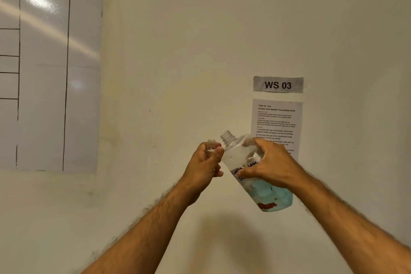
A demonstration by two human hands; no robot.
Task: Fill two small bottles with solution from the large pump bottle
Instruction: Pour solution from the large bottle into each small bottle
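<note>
The big bottle [251,169] sits mid-frame, tilted, cap off, right hand [270,165] wrapped around its middle; looks light, slick, probably squashy. Left hand [205,163], just beside it, curls round the small bottle [210,144], mostly hidden. Second small bottle isn't visible.

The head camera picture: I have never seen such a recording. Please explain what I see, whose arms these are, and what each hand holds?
There is no machine here. A person wears one camera on the head, so you see that person's own two arms reaching forward toward a wall. The left hand grips a small clear bottle with its mouth open. The right hand grips the large bottle, tilted with its uncapped neck toward the small one. Blue liquid sits in its lower end. No table shows in this picture. On the wall hang a whiteboard, a sign reading WS 03 and a printed instruction sheet.
</note>
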